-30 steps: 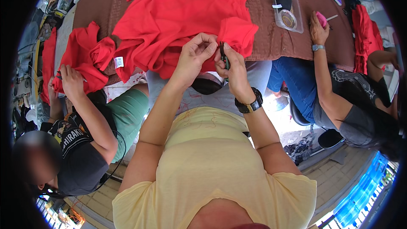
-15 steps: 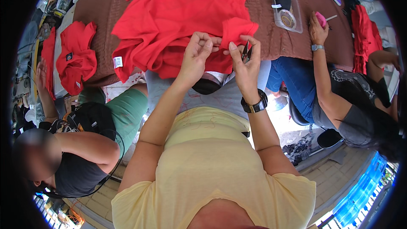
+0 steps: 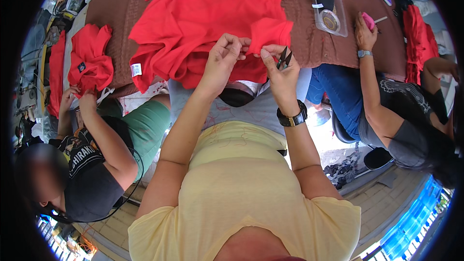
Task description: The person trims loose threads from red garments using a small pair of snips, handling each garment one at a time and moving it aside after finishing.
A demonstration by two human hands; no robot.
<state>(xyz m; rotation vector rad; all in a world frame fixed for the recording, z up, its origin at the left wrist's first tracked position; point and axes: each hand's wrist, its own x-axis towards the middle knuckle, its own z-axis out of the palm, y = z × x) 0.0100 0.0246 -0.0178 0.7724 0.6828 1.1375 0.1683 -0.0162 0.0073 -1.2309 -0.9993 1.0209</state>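
Observation:
A red garment (image 3: 212, 5), likely a shirt, lies bunched before me, its near edge hanging over the table edge toward my lap. My left hand (image 3: 224, 60) is closed in a pinch at the lower edge of a folded part like a sleeve. Close to it on the right, my right hand (image 3: 282, 75) pinches the same edge between thumb and fingertips. It also keeps small dark thread snips (image 3: 284, 59) in its grip, their pointed blades showing above the fingers. A white label (image 3: 136, 70) hangs from the garment's left corner.
A brown cloth (image 3: 309, 43) covers the table. At the right stands a clear plastic box (image 3: 330, 21); beyond it, a co-worker's hand (image 3: 366, 36) holds a pink object (image 3: 369, 21). At the left, another person handles a red garment (image 3: 89, 50). More red cloth (image 3: 419, 43) hangs far right.
My hands have shifted slightly along the garment's edge, and the snips' blades have tilted. The person at the left now has both hands on their red garment.

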